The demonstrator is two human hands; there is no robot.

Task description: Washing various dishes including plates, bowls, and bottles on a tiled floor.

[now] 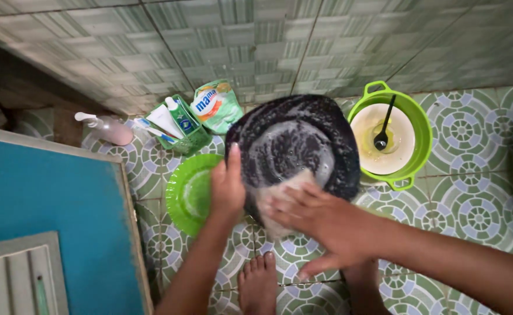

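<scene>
- Patterned green floor tiles run under everything, up to a tiled wall.
- My left hand grips the black pan's near-left rim.
- My right hand presses a sponge flat against the pan's soapy inside.
- Left of the pan lies a green plate; right of it, a green basin holding a spoon.

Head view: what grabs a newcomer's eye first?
The big black soapy pan at centre, tilted up over the patterned tile floor: the left hand holds its rim while the right hand presses a sponge against it. To its right sits a bright green basin holding a white bowl and dark spoon; to its left lies a green plate.
</scene>
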